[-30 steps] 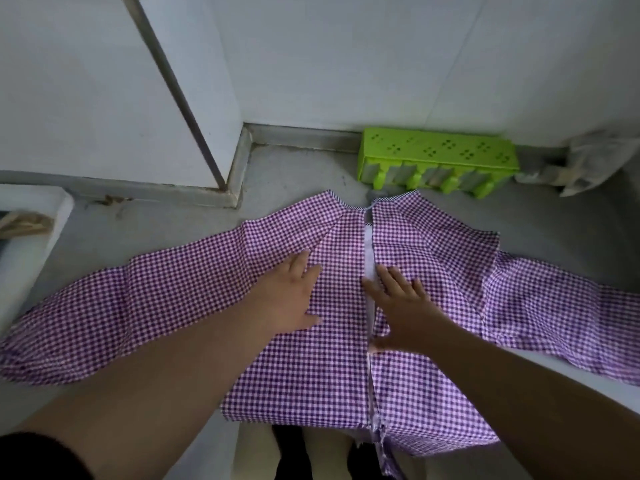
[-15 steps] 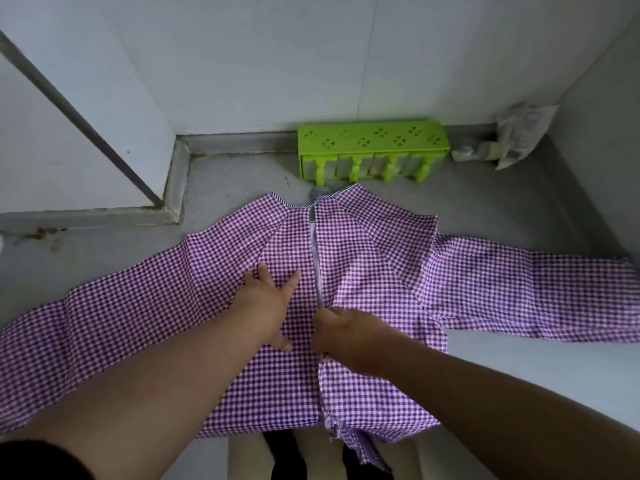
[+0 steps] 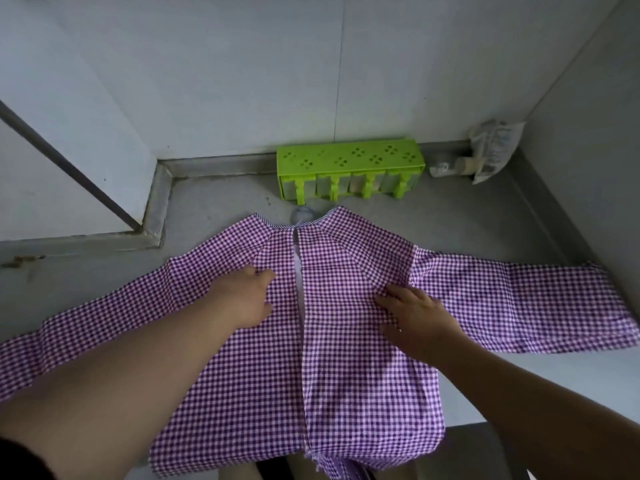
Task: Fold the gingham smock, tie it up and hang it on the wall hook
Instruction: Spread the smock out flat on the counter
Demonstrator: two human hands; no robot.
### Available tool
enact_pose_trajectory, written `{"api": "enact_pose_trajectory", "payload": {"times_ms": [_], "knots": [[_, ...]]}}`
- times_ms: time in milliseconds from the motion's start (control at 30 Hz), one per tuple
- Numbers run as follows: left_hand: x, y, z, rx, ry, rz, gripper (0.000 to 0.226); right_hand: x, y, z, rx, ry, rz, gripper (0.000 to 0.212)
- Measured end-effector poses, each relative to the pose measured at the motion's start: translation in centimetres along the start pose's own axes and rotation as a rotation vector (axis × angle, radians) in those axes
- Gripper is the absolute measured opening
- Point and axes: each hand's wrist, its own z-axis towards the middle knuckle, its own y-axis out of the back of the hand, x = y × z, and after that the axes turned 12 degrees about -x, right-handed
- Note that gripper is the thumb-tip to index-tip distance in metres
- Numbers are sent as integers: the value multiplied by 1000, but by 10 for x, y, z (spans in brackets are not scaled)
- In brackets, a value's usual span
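Note:
The purple-and-white gingham smock (image 3: 346, 358) lies spread flat on a grey counter (image 3: 214, 206), back opening up, neck toward the wall, both sleeves stretched out sideways. My left hand (image 3: 247, 299) rests flat on the left panel beside the centre slit, fingers together and pointing to the slit. My right hand (image 3: 412, 313) presses flat on the right panel near the armpit seam, fingers spread. Neither hand grips the cloth. The smock's hem hangs over the counter's near edge. No wall hook is in view.
A lime green plastic rack (image 3: 349, 171) stands against the back wall just beyond the collar. A crumpled white bag (image 3: 491, 150) sits in the right corner. A side wall (image 3: 588, 116) bounds the counter right; the right sleeve end reaches it. A raised step (image 3: 156, 209) borders the left.
My right hand has left the centre slit and slid rightward onto the right panel, opening flat. The left hand stayed by the slit. The view shifted slightly.

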Motion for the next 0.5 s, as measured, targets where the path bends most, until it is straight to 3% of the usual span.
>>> {"api": "enact_pose_trajectory", "payload": {"times_ms": [133, 233, 367, 500], "knots": [[33, 1, 25, -104, 78, -93, 60, -3, 17, 29, -234, 29, -64, 30], [58, -4, 51, -145, 197, -211, 58, -3, 30, 66, -270, -62, -35, 38], [87, -13, 72, -170, 406, -389, 84, 3, 44, 102, -193, -293, 210, 56], [98, -17, 74, -120, 523, -363, 115, 3, 32, 113, -146, -412, 300, 62]]}}
